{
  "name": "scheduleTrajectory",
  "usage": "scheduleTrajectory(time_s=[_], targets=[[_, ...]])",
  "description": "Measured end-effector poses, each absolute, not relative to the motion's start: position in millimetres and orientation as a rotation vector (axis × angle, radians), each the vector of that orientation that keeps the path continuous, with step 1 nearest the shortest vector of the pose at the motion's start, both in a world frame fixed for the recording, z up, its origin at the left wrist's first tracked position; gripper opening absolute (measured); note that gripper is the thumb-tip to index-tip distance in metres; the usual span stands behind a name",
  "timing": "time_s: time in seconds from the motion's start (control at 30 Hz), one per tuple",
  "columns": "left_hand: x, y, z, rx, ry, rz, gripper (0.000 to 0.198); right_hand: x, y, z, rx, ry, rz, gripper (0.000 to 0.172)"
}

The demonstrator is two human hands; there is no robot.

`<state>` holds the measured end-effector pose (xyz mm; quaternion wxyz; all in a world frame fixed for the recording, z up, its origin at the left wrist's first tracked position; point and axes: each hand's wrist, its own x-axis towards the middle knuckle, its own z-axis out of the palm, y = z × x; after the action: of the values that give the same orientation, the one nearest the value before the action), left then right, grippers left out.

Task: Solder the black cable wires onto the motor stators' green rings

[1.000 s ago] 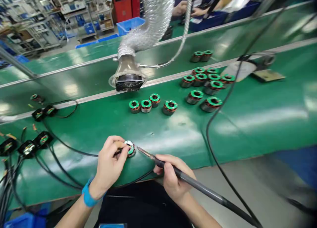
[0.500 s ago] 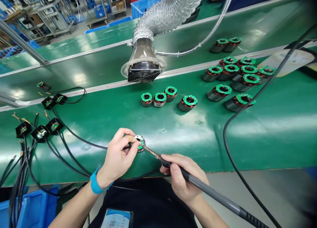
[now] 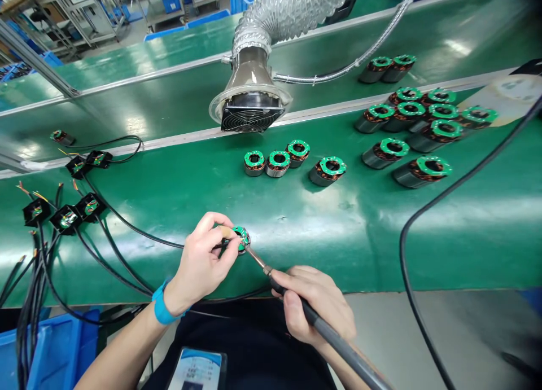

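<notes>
Near the table's front edge lies a small stator (image 3: 242,232) with a green circuit board on top. My left hand (image 3: 207,252) is closed in a pinch at its left side, on the end of a black cable (image 3: 158,239) that runs in from the left; the wire ends between the fingertips are too small to make out. My right hand (image 3: 315,305) is wrapped round the handle of a soldering iron (image 3: 260,263). The iron's tip touches or nearly touches the right part of the board, close to my left fingertips.
Several stators (image 3: 409,116) with green boards stand at the right, and others (image 3: 278,163) stand mid-table. A fume extractor fan (image 3: 253,119) hangs behind them. Black housings (image 3: 66,219) with cables lie at the left, above a blue bin (image 3: 55,350). A thick black cord (image 3: 406,254) loops at the right.
The camera view has shifted slightly. Both hands keep their holds, and the iron's tip stays at the board with a slightly changed angle.
</notes>
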<state>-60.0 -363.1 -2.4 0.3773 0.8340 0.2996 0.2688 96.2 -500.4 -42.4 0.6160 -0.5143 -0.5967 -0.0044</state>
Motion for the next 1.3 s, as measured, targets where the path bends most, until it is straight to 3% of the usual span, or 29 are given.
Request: scheduleTrajectory(time_s=[0.33, 1.3], targets=[[-61.0, -358.7, -0.6, 2.193, 0.74, 0.653, 0.011, 91.0, -513.3, -62.5, -1.294, -0.969, 0.224, 0.03], [-57.5, -344.8, 17.0, 2.285, 0.686, 0.478, 0.014, 93.1, -511.9, -56.9, -1.358, -0.862, 0.389, 0.023]])
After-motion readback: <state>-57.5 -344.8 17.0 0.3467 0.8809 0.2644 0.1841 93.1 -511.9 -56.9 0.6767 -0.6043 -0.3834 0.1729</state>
